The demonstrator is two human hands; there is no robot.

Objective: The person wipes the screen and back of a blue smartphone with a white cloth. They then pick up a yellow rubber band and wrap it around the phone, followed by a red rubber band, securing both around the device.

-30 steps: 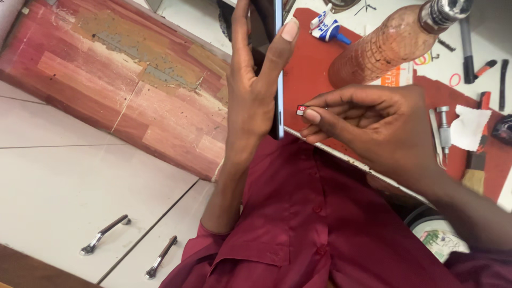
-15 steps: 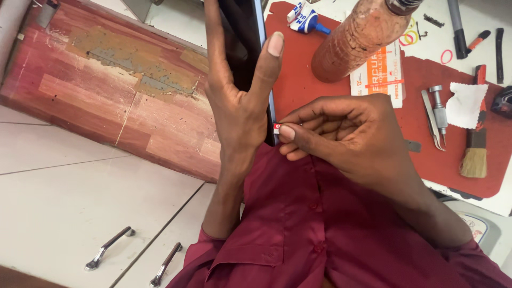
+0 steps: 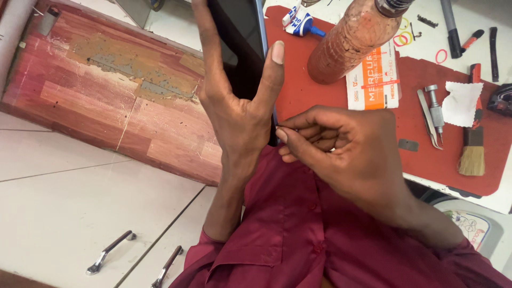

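Observation:
My left hand (image 3: 234, 112) holds a dark-screened phone (image 3: 240, 32) with a blue edge upright, thumb on its right side and fingers behind it. My right hand (image 3: 346, 154) is at the phone's lower right edge. Its thumb and forefinger pinch a small thin piece (image 3: 279, 128) against that edge. Most of the piece is hidden by the fingertips. Both arms wear maroon sleeves.
A red mat (image 3: 426, 160) on the right carries a plastic bottle (image 3: 352, 42) of brownish liquid, a white-and-orange packet (image 3: 373, 80), tweezers (image 3: 426, 120), a brush (image 3: 472, 154) and a white cloth (image 3: 461, 104). A reddish worn board (image 3: 106, 101) lies left. Metal handles (image 3: 109, 250) sit below.
The view has shifted and the hands sit lower and more central. The red-and-white tip seen between my right fingertips is now hidden against the phone's edge.

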